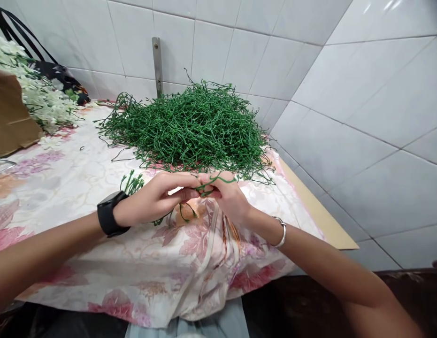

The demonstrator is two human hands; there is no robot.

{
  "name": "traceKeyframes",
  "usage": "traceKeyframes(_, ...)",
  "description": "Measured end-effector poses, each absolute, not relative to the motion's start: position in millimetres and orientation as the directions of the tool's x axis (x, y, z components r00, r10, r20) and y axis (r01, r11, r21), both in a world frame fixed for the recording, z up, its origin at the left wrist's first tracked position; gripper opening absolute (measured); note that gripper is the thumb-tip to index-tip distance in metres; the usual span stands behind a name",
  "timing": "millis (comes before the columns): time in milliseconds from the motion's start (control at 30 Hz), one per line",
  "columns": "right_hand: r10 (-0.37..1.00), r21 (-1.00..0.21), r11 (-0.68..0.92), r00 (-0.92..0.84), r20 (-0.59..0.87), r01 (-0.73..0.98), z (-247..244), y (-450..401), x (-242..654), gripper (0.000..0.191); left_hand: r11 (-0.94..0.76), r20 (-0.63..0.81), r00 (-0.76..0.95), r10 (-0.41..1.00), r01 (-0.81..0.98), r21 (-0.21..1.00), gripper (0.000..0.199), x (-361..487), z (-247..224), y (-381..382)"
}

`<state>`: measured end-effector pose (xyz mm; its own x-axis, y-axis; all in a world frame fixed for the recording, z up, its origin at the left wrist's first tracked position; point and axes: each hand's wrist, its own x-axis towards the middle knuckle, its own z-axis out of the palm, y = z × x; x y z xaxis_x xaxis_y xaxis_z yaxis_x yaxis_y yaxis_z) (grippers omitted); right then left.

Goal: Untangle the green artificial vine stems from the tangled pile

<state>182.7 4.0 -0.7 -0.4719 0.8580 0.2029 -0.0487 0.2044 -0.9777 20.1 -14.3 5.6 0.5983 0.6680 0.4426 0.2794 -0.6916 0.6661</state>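
Note:
Over the front of the table my left hand (160, 197) and my right hand (228, 195) meet, fingertips closed together on a thin green artificial flower stem (218, 179). One end of this stem curls across the back of my right thumb. A large tangled heap of green stems (197, 126) lies just beyond my hands. Behind my left wrist, a small bunch of green stems (133, 182) rests on the cloth, partly hidden by the hand. A few more stem ends (186, 213) show below my left hand.
A floral tablecloth (80, 277) covers the table. At the left stand white artificial flowers (45, 101), a brown cardboard piece (12, 112) and a dark bag (59, 75). White tiled walls (380, 94) close off the back and right. A tan board edge (317, 211) sticks out at right.

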Motion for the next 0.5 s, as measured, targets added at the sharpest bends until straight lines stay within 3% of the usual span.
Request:
traceKeyframes(133,0.807,-0.973,0.164,-0.545,0.228,-0.164,-0.2,1.1,181.6,0.033,-0.689,0.478,0.608,0.633,0.162,0.706,0.015,19.7,5.4,-15.2)
traceKeyframes(500,0.795,-0.930,-0.022,-0.570,0.206,-0.366,-5.3,4.0,180.0,0.036,-0.570,0.398,0.630,0.667,0.087,0.817,0.017,21.1,4.8,-12.4)
